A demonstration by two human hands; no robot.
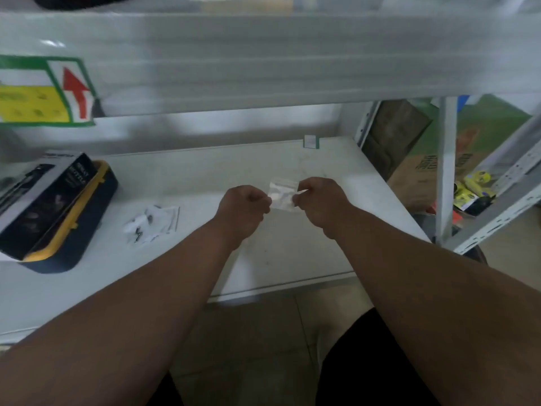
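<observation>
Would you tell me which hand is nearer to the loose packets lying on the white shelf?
Left. The left hand is just right of the packets; the right hand is farther right, beyond the clear bag both pinch.

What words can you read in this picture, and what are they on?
"SPRAY NOZZLE", blurred, so not sure: side of the dark box.
No words, only a red arrow: the green-framed sign; its yellow label is too blurred.
Too blurred to read: print on the cardboard box.
No words seen: the small clear bag.
</observation>
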